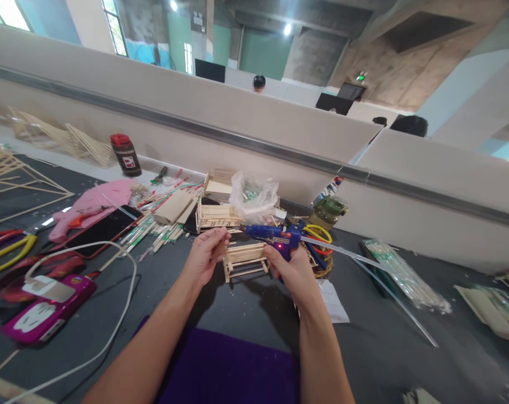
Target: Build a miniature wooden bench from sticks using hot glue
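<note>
My right hand (295, 275) is wrapped around the handle of a blue hot glue gun (265, 232), whose red light is lit. A long clear glue stick (347, 250) sticks out of its back end. The nozzle points left at the fingertips of my left hand (206, 255), which are pinched together. Whatever they hold is too small to make out. Just below the gun, a small wooden stick frame (246, 255) stands on the dark table. Behind my left fingertips sits another little wooden stick model (218, 216).
Left lie a phone (105, 230), yellow-handled pliers (17, 249) and a purple power strip (48, 308) with a looping white cable. Loose sticks and a plastic bag (254, 196) are at the back. A green-lidded jar (329, 212) and packed sticks (406, 272) stand right.
</note>
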`<action>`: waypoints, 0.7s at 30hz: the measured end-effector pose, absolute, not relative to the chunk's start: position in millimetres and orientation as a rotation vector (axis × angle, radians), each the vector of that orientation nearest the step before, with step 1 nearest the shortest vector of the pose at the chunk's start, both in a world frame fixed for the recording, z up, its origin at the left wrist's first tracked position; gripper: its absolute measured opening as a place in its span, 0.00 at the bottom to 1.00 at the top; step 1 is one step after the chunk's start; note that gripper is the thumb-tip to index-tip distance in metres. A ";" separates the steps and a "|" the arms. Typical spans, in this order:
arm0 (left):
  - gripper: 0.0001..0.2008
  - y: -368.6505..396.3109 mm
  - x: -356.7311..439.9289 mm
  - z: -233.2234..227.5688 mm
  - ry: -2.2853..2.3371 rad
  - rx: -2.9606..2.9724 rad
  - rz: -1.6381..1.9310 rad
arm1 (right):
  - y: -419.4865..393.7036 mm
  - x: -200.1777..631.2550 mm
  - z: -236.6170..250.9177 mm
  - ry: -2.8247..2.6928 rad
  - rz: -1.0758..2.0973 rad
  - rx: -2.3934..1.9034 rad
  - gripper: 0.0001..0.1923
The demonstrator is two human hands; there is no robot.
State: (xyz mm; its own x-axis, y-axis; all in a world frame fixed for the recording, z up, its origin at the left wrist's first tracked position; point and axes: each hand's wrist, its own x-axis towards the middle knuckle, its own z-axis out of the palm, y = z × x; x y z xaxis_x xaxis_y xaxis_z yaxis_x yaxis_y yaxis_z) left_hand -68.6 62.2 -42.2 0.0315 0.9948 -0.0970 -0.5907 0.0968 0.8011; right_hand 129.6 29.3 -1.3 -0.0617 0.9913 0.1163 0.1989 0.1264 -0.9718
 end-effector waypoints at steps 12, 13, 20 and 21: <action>0.16 61.6 -68.0 -40.7 0.775 0.643 1.341 | 27.2 128.4 1.1 -1.463 1.079 -1.228 0.22; 0.16 61.8 -68.1 -40.6 0.775 0.643 1.338 | 27.3 128.3 0.9 -1.472 1.072 -1.232 0.23; 0.17 61.8 -69.3 -39.9 0.719 0.657 1.310 | 28.1 130.4 -0.5 -1.476 1.072 -1.247 0.22; 0.17 61.5 -69.3 -39.9 0.705 0.656 1.305 | 28.1 130.7 -0.4 -1.475 1.072 -1.249 0.22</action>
State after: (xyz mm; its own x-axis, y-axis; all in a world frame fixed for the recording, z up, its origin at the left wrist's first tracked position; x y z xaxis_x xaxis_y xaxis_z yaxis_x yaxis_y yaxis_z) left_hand -69.3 61.5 -39.9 0.1207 0.9885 -0.0915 -0.6189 0.1470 0.7716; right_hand 130.7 28.1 -0.4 -0.0869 0.9914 0.0977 0.2133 0.1143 -0.9703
